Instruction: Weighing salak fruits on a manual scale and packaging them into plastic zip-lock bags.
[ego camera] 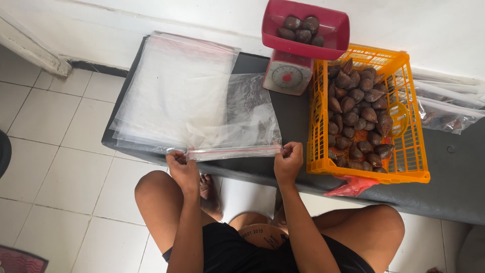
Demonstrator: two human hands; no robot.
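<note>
Pinching the bag [247, 119] by its zip edge at the mat's near side, left hand [182, 167] and right hand [289, 161] fingers clamped on its ends, slick film could slip or drag the stack [172, 91].

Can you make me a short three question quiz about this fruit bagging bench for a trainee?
1. True or false: both hands grip the clear plastic zip bag by its red-striped edge.
2. Where do the loose brown scaly fruits lie? A) orange plastic crate B) floor C) the person's lap
3. What sits on the small kitchen scale?

Key
1. True: the left hand and the right hand pinch opposite ends of the edge.
2. A
3. A red plastic tray with a few brown fruits.
</note>
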